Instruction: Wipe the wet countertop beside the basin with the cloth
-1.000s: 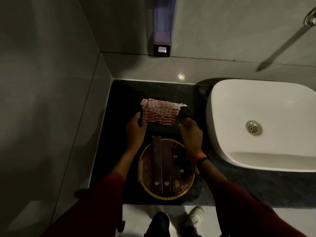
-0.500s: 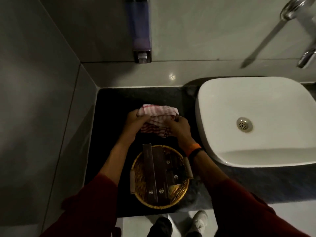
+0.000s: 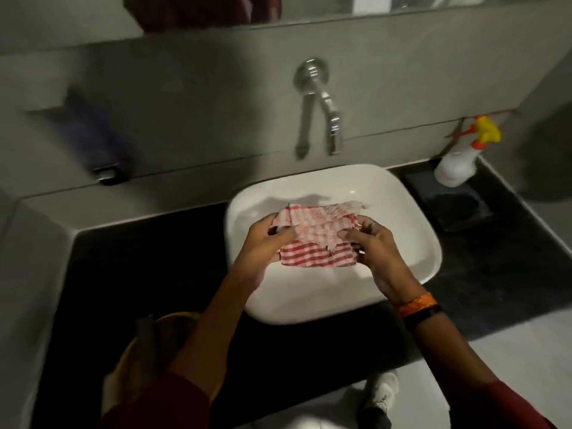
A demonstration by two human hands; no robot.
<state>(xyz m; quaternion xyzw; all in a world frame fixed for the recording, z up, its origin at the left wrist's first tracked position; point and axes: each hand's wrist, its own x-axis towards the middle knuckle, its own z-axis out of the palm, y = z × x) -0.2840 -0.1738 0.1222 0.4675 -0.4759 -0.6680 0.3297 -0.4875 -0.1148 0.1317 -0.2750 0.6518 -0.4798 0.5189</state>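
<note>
A red-and-white checked cloth [image 3: 315, 239], folded and bunched, hangs in the air above the white basin [image 3: 399, 193]. My left hand [image 3: 263, 246] grips its left end and my right hand [image 3: 374, 246] grips its right end. The dark countertop [image 3: 148, 267] stretches to the left of the basin, and more of it lies to the right. The drain is hidden behind the cloth and hands.
A chrome wall tap [image 3: 328, 109] sticks out above the basin. A soap dispenser [image 3: 99, 140] hangs on the wall at left. A spray bottle [image 3: 461, 162] stands at the back right corner. A woven basket [image 3: 145, 351] sits on the counter at front left, partly under my left arm.
Both hands picked the cloth up off the left counter behind the basket and carried it right, over the basin. The view swung right with them.
</note>
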